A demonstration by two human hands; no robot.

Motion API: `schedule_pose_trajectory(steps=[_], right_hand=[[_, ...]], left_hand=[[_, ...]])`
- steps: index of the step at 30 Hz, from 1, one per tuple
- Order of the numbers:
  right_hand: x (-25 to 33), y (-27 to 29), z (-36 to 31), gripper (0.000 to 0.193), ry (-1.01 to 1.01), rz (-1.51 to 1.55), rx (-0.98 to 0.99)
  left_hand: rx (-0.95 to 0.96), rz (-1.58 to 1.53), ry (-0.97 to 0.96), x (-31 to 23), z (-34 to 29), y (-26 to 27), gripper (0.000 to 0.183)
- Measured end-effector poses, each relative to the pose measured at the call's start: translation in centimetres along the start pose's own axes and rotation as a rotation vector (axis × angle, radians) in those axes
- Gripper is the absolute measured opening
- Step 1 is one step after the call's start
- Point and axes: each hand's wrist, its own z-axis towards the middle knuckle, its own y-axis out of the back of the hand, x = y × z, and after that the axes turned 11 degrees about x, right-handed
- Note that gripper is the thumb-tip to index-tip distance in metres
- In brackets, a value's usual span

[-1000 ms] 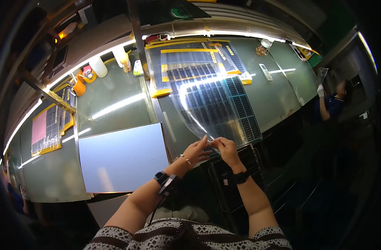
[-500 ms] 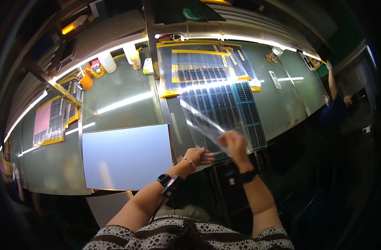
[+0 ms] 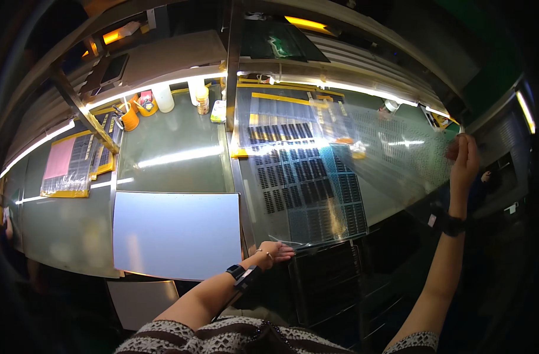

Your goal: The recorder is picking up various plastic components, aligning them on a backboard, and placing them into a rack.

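I can't read a word or number anywhere from here. The small squat bottle with a yellow body (image 3: pixel 202 102) and the little white-and-green packet (image 3: pixel 218 111) carry print too small to make out. The large transparent sheet with rows of dark rectangles (image 3: pixel 293 194) on the worktop (image 3: pixel 181 133) shows me only pattern, no legible lettering.

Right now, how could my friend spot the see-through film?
Find the long greenish table, then the plain pale-blue panel at its near edge. To the panel's right lies a dark patterned sheet, and the clear film stretches from there to the right hand. Unlike that flat sheet, the film is see-through and held up.
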Motion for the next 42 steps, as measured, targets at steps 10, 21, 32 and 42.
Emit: schedule_pose_trajectory(steps=[10,21,32,42], right_hand=[[8.5,7.5,-2.2,0.018,0.163,0.096,0.276],[3.0,11.4,-6.2,0.029,-0.248,0.159,0.208],[1.6,-2.1,-8.2,0.027,-0.346,0.357,0.58],[10.2,-11.2,-8.0,0.025,-0.341,0.525,0.71]], left_hand=[[-0.396,1.231,-0.165,-4.8,-1.8,-7.1,0.083],[0.146,0.72,-0.558,-10.9,-9.7,-11.0,0.024],[-0.201,0.766,-0.551,-16.0,-24.0,-7.4,0.03],[-0.384,0.875,-0.692,-20.2,-36.0,-5.2,0.025]])
